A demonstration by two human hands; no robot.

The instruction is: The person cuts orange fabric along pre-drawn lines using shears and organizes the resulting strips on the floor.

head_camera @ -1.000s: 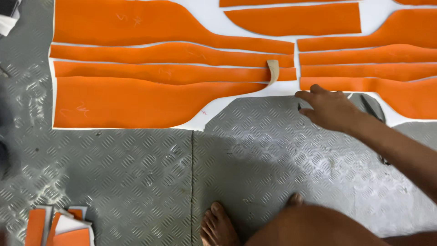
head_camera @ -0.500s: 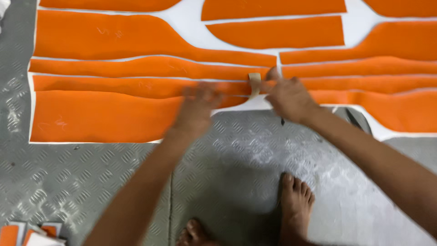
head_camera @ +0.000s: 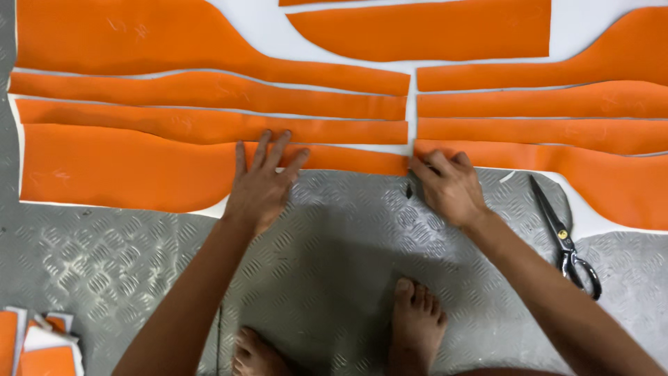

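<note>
Long orange cut pieces lie on white backing sheet point(head_camera: 264, 28) on a metal tread-plate floor point(head_camera: 334, 251). My left hand point(head_camera: 261, 184) lies flat with fingers spread on the lowest left orange piece point(head_camera: 125, 170), near its narrow right end. My right hand point(head_camera: 449, 188) presses bent fingertips on the seam where that piece meets the lowest right orange piece point(head_camera: 612, 184). Neither hand holds anything. My bare feet point(head_camera: 417, 324) stand below on the floor.
Black-handled scissors point(head_camera: 563, 237) lie on the floor just right of my right forearm. A small stack of orange and white offcuts point(head_camera: 38, 345) sits at the bottom left corner. More orange pieces point(head_camera: 431, 31) fill the upper part of the view.
The tan strip that curled up at the seam no longer stands up. My left hand has come in and settled flat on the lowest orange piece. My right hand moved down onto the seam.
</note>
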